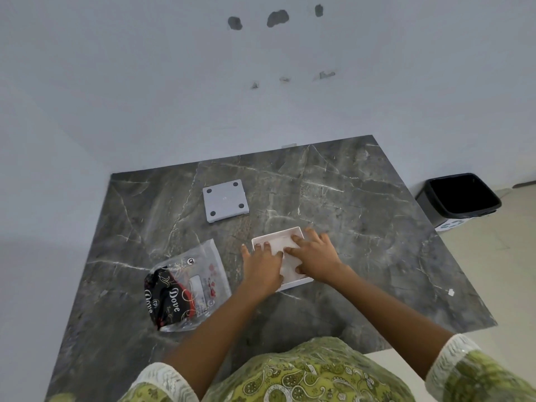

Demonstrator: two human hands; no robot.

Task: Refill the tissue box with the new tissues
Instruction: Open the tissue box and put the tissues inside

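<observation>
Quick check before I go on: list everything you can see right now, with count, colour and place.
Table: one, dark grey marble, fills the middle.
Tissue box: one, white, open, centre of table.
Tissues: white stack, inside the box under the hands.
Lid: one, grey with four dark pads, behind the box.
Wrapper: one, clear and black plastic, left of the box.
Bin: one, black, on the floor at right.
Left hand: flat on the tissues.
Right hand: flat on the tissues.

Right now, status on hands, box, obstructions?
Left hand and right hand flat on tissues, pressing into open box. Base panel off, lying behind. Empty wrapper left of box; nothing blocking.
</observation>
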